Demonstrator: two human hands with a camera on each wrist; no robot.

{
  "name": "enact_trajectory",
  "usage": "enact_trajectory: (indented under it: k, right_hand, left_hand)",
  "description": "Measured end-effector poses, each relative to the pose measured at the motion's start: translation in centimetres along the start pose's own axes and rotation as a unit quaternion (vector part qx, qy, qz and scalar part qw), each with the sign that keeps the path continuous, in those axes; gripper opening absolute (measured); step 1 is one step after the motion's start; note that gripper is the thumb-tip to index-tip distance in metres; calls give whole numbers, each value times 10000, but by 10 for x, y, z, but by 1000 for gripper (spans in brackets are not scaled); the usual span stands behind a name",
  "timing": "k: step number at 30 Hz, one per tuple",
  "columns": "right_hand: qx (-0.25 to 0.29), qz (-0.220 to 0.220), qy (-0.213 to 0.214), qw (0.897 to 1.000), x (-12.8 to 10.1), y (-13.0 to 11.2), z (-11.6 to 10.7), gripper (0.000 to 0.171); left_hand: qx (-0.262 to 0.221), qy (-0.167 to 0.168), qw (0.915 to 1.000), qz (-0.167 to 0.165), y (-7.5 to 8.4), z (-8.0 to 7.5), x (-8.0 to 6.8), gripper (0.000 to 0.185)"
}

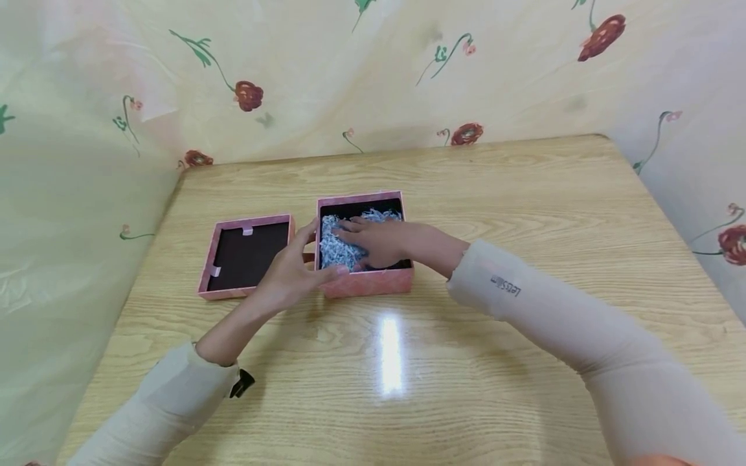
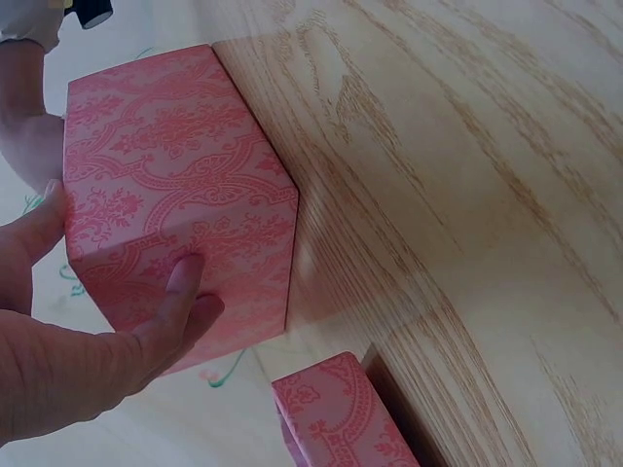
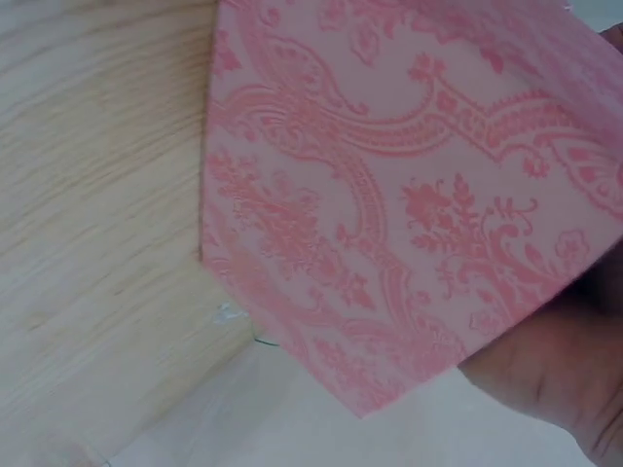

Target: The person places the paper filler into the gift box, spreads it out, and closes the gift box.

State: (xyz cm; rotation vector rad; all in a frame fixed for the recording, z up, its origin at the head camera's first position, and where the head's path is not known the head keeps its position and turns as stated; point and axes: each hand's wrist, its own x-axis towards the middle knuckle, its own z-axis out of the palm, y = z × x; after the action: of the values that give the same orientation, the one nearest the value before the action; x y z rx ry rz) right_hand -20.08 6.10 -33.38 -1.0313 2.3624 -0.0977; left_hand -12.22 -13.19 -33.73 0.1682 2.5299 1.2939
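A pink patterned box (image 1: 373,282) stands open on the wooden table (image 1: 524,213), with white shredded paper (image 1: 333,249) inside. My right hand (image 1: 373,241) lies flat in the box, fingers straight, pressing on the paper. My left hand (image 1: 291,268) holds the box's near left corner, thumb on the front wall and fingers along the left side. In the left wrist view the thumb (image 2: 180,292) and fingers press the box's outer wall (image 2: 175,185). The right wrist view shows the box's patterned side (image 3: 409,204) up close.
The box's pink lid (image 1: 245,255) lies upside down just left of the box, dark inside; its corner (image 2: 336,413) shows in the left wrist view. Floral plastic sheeting (image 1: 87,129) walls the table at the back and both sides.
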Motion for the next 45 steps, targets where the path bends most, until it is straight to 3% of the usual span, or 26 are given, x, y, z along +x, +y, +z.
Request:
enact_trajectory:
  k: [4, 8, 15, 19, 24, 33, 45]
  right_hand:
    - [-241, 304, -410, 9984, 9, -2, 3, 76]
    - [-634, 377, -413, 9964, 14, -3, 9, 67]
    - [-803, 295, 2, 9963, 14, -2, 9, 54]
    - [-578, 176, 124, 9981, 6, -4, 4, 65]
    - [-341, -16, 590, 9977, -12, -9, -12, 82]
    - [-279, -25, 1406, 9897, -33, -7, -29, 75]
    - [232, 64, 1823, 9830, -41, -10, -35, 74]
  left_hand:
    - [-3, 32, 10000, 16, 2, 0, 0, 99]
    - [17, 34, 10000, 62, 3, 1, 0, 100]
    - [-37, 45, 9999, 97, 2, 0, 0, 100]
    - [-109, -13, 9999, 82, 1, 2, 0, 101]
    - [-152, -36, 9998, 93, 0, 1, -2, 100]
    - [-112, -37, 9999, 84, -1, 0, -1, 101]
    - [-100, -84, 9999, 89, 1, -1, -1, 99]
